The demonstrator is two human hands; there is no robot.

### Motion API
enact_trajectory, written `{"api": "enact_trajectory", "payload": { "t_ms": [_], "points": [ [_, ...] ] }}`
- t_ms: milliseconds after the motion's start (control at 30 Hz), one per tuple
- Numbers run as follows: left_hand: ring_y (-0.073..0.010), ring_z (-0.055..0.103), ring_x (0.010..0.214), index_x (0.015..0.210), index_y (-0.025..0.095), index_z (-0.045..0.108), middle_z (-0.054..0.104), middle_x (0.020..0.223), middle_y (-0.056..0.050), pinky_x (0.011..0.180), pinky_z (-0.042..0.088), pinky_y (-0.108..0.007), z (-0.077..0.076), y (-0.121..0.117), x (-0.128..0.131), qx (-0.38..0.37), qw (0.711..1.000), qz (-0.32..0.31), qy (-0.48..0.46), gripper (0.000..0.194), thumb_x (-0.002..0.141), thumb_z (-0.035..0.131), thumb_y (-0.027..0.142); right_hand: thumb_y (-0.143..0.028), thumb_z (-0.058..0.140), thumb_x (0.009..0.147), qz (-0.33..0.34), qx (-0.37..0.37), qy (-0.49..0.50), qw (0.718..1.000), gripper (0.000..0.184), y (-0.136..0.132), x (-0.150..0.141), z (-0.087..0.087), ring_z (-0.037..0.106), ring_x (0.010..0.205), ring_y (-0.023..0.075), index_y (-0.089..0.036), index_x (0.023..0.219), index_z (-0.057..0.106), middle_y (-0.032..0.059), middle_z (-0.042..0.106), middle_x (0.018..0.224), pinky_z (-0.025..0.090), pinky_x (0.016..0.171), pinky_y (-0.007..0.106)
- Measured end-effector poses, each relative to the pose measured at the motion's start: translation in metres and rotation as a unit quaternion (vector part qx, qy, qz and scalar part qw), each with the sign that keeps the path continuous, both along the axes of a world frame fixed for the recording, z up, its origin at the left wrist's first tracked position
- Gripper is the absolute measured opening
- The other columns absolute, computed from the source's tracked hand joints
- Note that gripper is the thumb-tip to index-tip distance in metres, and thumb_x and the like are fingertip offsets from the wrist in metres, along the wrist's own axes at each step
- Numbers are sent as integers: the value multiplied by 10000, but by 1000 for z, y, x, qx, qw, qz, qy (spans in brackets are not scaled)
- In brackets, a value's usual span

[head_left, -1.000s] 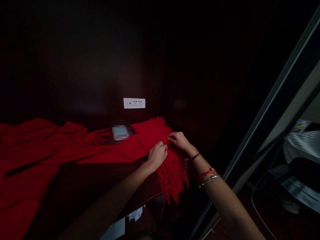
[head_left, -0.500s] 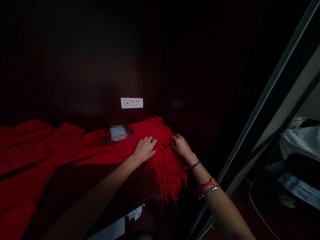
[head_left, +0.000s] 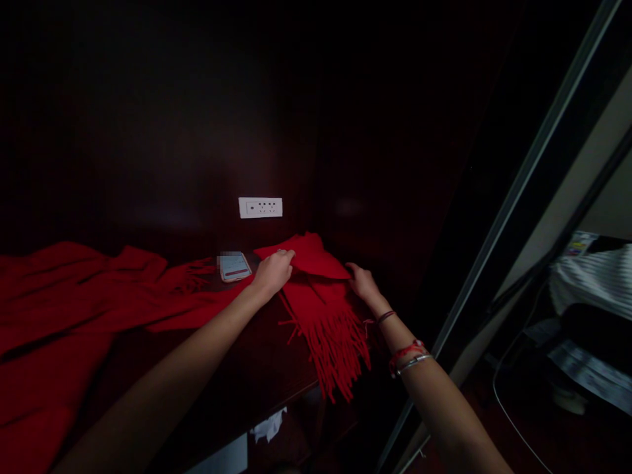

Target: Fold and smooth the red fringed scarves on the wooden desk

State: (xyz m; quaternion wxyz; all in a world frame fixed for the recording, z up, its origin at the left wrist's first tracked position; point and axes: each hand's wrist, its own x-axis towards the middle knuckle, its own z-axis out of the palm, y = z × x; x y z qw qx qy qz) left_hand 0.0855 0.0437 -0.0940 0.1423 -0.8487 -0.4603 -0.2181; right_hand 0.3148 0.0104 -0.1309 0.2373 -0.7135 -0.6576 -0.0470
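A red scarf (head_left: 316,257) lies on a dark shelf, its long fringe hanging over the front edge. My left hand (head_left: 273,271) is closed on the near edge of the scarf's upper layer. At the right corner of that same layer, my right hand (head_left: 363,283) pinches the cloth. Between the two hands the edge is raised, and a shadowed gap shows above the lower layer and its fringe. The fingertips of both hands are partly hidden.
More red cloth (head_left: 74,289) spreads over the left of the shelf. A phone (head_left: 236,266) lies beside my left hand. A white socket plate (head_left: 261,208) is on the back wall. White paper (head_left: 269,424) sits below the shelf. A metal door frame (head_left: 523,191) stands at right.
Both hands have gone from resting on the scarf to gripping its top layer, whose edge has lifted. My left hand moved slightly left and away from me. The phone shows more fully.
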Motion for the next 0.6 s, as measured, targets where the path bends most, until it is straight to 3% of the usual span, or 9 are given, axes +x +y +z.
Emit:
{"api": "enact_trajectory", "payload": {
  "t_ms": [200,300,400,600],
  "points": [
    [-181,510,920,1011,189,482,522,1001,-75,728,433,-279,-37,-21,0,-27,990,-90,109,337,739,331,58,-68,333,755,45,-52,-105,992,472,-15,3,-12,549,873,179,-219,1197,400,107,553,1034,400,690,244],
    [-184,497,939,1052,216,475,508,1028,-75,711,436,-272,-49,-28,-1,-44,981,-123,142,383,739,332,47,-35,376,706,98,-40,-126,986,529,-18,6,-14,462,1021,172,-218,1202,401,98,450,1180,366,796,239],
    [-186,475,973,1101,229,452,489,1073,-79,728,429,-270,-51,-29,-5,-52,980,-130,141,423,738,337,45,-8,410,669,125,-22,-141,982,516,-19,7,-11,380,1107,175,-196,1145,472,90,383,1252,318,874,251],
    [-187,461,982,1117,220,445,493,1077,-69,755,417,-280,-42,-30,-14,-35,985,-119,119,460,721,330,16,-56,405,746,43,-91,-161,982,303,-26,2,-2,555,887,182,-178,936,608,122,615,912,401,734,245]
  ]
}}
